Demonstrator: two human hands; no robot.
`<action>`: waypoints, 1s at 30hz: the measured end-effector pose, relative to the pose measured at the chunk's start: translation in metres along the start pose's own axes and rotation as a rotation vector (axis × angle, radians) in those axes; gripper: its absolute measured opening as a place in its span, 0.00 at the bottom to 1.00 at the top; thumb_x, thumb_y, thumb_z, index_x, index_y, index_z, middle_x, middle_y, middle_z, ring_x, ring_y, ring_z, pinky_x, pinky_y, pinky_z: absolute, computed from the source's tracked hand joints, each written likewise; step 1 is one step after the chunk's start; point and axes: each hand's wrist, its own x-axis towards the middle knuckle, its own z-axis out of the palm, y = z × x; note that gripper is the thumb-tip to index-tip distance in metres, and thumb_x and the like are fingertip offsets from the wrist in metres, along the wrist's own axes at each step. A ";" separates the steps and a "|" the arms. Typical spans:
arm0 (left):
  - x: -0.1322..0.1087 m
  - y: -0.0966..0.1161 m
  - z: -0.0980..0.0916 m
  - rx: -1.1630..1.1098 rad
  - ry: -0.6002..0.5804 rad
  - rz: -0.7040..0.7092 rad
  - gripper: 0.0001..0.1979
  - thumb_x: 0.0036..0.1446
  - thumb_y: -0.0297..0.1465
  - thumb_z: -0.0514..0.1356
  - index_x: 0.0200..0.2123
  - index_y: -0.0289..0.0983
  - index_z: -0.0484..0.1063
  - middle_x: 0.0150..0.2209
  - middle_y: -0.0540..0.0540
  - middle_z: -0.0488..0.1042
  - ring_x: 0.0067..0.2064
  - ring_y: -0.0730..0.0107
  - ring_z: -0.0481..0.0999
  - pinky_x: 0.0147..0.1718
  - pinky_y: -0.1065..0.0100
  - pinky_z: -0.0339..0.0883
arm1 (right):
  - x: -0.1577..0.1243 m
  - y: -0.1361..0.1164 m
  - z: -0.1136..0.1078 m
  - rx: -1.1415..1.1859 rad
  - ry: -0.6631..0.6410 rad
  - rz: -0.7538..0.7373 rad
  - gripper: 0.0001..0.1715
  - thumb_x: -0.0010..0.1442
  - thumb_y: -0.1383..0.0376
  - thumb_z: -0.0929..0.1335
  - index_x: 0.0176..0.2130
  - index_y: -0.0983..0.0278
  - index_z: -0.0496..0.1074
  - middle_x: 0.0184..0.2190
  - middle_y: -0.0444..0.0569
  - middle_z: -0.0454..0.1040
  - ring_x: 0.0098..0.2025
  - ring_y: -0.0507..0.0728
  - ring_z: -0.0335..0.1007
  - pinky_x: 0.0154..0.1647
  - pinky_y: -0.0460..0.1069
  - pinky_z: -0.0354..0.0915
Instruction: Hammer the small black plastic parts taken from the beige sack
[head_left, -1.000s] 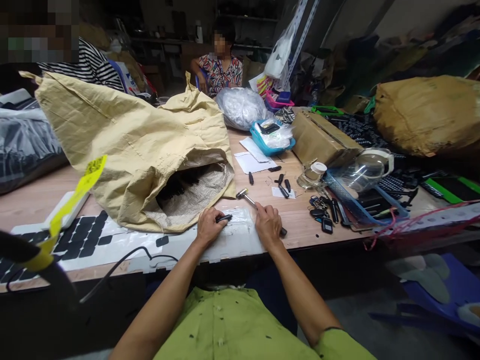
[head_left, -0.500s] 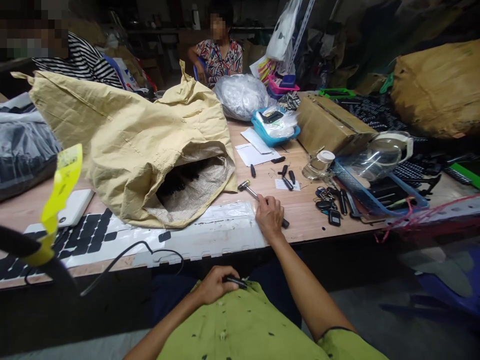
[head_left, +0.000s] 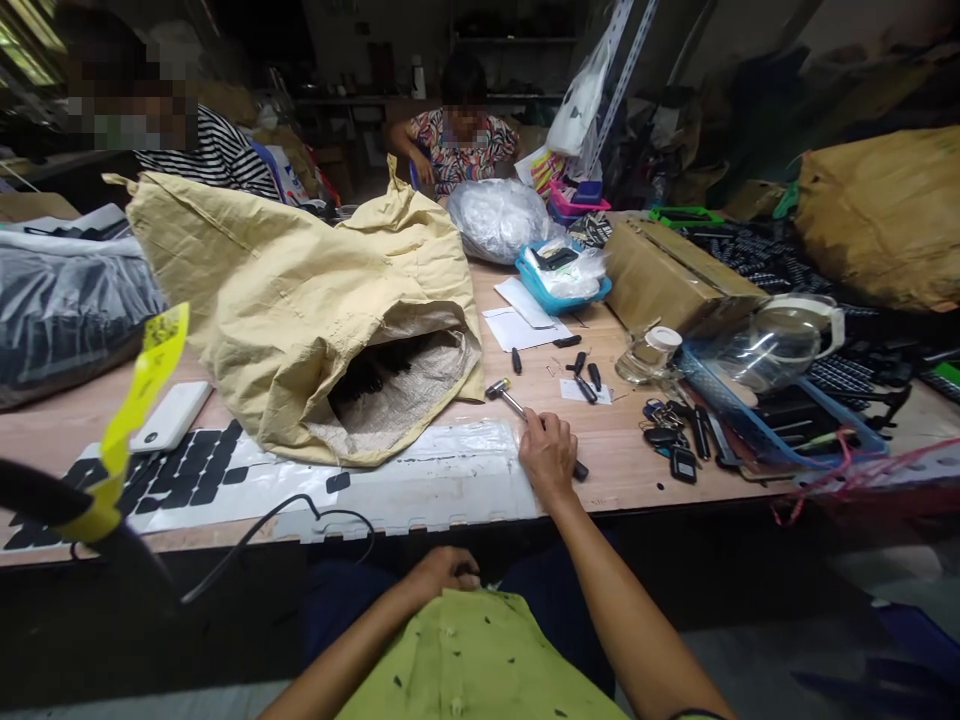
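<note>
My right hand rests on the table with its fingers closed round a small hammer. The hammer's yellow-tipped metal head points away to the left, and its black grip end sticks out right of the hand. My left hand is low at my lap against the green shirt, fingers curled. A slim black piece is in it, now mostly hidden by the fingers and shirt. Beyond the hammer lie several black handles, thin metal bits and a paper slip. Left of it a large beige sack lies open, dark things inside.
At right are a bunch of keys, a blue basket of tools, a clear jug and a cardboard box. Black pads on a sheet lie at left, near a yellow tag. Two people sit across the table.
The view has tilted up a little, so the scene sits lower and further right. The black piece in my left hand shows less now. My right hand stays on the hammer.
</note>
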 end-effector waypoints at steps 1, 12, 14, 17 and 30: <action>-0.005 0.014 -0.006 -0.031 -0.057 0.029 0.17 0.52 0.41 0.63 0.43 0.39 0.81 0.35 0.47 0.81 0.37 0.61 0.78 0.35 0.67 0.68 | 0.000 0.001 0.000 0.001 0.001 -0.003 0.23 0.61 0.71 0.64 0.54 0.58 0.73 0.42 0.53 0.70 0.42 0.59 0.58 0.37 0.52 0.50; 0.070 0.130 -0.181 0.093 1.087 0.136 0.16 0.59 0.34 0.61 0.50 0.36 0.76 0.50 0.36 0.74 0.50 0.54 0.75 0.51 0.58 0.69 | -0.002 0.000 -0.001 -0.023 0.015 -0.012 0.22 0.61 0.71 0.65 0.53 0.58 0.74 0.41 0.52 0.70 0.42 0.59 0.60 0.38 0.51 0.52; 0.083 0.135 -0.203 0.216 1.171 0.006 0.18 0.60 0.34 0.60 0.51 0.34 0.75 0.52 0.33 0.74 0.56 0.48 0.73 0.56 0.54 0.65 | -0.002 0.000 -0.001 -0.026 0.015 -0.014 0.22 0.60 0.72 0.65 0.53 0.58 0.74 0.40 0.52 0.70 0.42 0.59 0.60 0.38 0.51 0.52; 0.090 0.133 -0.218 0.281 1.142 -0.225 0.17 0.62 0.37 0.58 0.48 0.32 0.77 0.49 0.29 0.76 0.55 0.41 0.73 0.53 0.48 0.66 | -0.002 -0.001 -0.002 -0.022 0.012 -0.013 0.22 0.60 0.72 0.65 0.52 0.58 0.73 0.40 0.51 0.70 0.42 0.59 0.59 0.37 0.51 0.52; 0.083 0.075 -0.231 0.210 1.246 -0.208 0.20 0.55 0.29 0.60 0.52 0.35 0.73 0.50 0.30 0.75 0.53 0.42 0.75 0.49 0.51 0.70 | -0.002 -0.001 0.000 -0.003 0.015 -0.014 0.23 0.59 0.71 0.65 0.53 0.58 0.73 0.41 0.52 0.70 0.43 0.59 0.60 0.38 0.51 0.53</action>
